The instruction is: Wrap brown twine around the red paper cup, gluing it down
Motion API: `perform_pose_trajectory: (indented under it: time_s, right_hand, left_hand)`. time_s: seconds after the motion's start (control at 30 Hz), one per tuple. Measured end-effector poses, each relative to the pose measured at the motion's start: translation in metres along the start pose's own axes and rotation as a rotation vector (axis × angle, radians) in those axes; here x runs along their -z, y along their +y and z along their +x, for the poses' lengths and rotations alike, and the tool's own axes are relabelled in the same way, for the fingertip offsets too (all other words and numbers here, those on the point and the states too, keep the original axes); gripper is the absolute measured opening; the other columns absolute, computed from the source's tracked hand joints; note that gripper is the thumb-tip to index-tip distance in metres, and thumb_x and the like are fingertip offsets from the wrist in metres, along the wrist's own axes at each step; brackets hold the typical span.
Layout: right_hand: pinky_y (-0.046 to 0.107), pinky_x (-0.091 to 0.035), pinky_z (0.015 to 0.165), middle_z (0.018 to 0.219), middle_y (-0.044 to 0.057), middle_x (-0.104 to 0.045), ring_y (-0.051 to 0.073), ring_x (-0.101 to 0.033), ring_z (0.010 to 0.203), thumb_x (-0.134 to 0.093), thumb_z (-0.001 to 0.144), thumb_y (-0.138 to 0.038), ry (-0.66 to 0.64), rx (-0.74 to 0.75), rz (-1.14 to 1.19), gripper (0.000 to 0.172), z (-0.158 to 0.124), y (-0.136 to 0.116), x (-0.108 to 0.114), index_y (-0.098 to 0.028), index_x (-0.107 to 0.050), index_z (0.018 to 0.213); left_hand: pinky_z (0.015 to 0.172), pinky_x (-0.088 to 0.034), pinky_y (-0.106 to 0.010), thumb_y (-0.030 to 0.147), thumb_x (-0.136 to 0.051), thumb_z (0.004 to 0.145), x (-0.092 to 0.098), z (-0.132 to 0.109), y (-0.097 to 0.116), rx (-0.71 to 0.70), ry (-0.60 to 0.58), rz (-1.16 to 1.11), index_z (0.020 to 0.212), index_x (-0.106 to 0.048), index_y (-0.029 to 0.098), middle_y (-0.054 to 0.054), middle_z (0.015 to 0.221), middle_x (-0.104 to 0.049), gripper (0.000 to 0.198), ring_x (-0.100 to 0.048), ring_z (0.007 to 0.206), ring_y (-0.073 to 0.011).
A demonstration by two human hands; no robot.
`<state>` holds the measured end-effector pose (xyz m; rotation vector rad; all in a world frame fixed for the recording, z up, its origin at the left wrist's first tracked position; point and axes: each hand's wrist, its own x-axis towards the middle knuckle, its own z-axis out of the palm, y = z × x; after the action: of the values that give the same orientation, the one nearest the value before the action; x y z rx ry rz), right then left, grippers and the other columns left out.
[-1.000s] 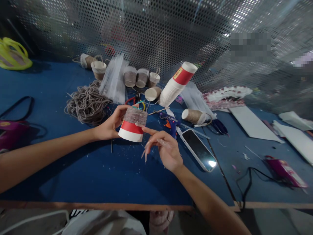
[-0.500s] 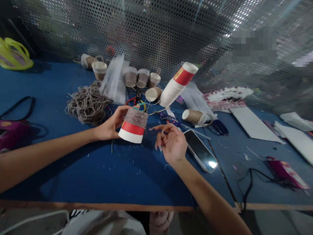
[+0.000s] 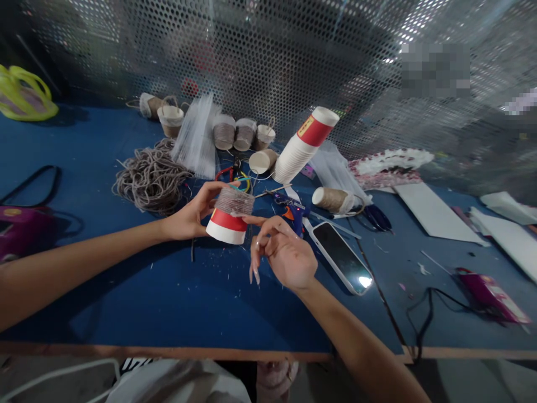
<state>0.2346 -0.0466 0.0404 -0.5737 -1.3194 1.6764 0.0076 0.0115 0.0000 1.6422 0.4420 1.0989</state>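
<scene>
A paper cup (image 3: 227, 226), upside down with a red band, is gripped from its left side by my left hand (image 3: 194, 214). Grey cord (image 3: 236, 200) is wound in rows around the cup's upper half. My right hand (image 3: 285, 252) is palm up with its fingers apart, and its index fingertip meets the cup's right side at the lower edge of the cord. Behind the cup lie scissors (image 3: 247, 182), partly hidden. A blue glue gun (image 3: 297, 215) lies just beyond my right hand.
A heap of grey cord (image 3: 151, 178) lies left of my left hand. At the back stand several cord-wrapped cups (image 3: 224, 132) and a leaning stack of paper cups (image 3: 296, 155). A phone (image 3: 342, 258) lies right of my right hand, with white boards (image 3: 440, 215) farther right.
My right hand has moved left, its index finger now reaching the wound cord on the cup. The cup has shifted slightly; my left hand keeps its grip.
</scene>
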Motion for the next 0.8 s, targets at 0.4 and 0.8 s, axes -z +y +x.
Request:
perform_pose_trajectory:
  time_s: [0.4,0.8]
  right_hand:
    - [0.024,-0.048,0.033,0.093,0.003,-0.07,0.009,-0.054,0.044,-0.05,0.09,-0.045,0.306,0.112,-0.044,0.029,0.004,0.0,0.01,-0.021,-0.053,0.074]
    - [0.03,-0.054,0.041,0.116,0.009,-0.07,0.011,-0.062,0.049,-0.052,0.088,-0.053,0.033,-0.012,-0.028,0.033,0.001,0.0,-0.002,-0.02,-0.057,0.084]
  left_hand:
    - [0.111,-0.043,-0.051,0.023,-0.087,0.066,0.001,-0.001,-0.002,0.01,-0.02,-0.01,0.129,-0.045,0.031,-0.013,0.157,-0.037,0.077,-0.042,0.143,-0.0355]
    - [0.111,-0.044,-0.05,0.019,-0.087,0.064,0.003,-0.003,-0.006,0.035,-0.006,-0.005,0.131,-0.045,0.029,-0.013,0.151,-0.044,0.08,-0.052,0.134,-0.0339]
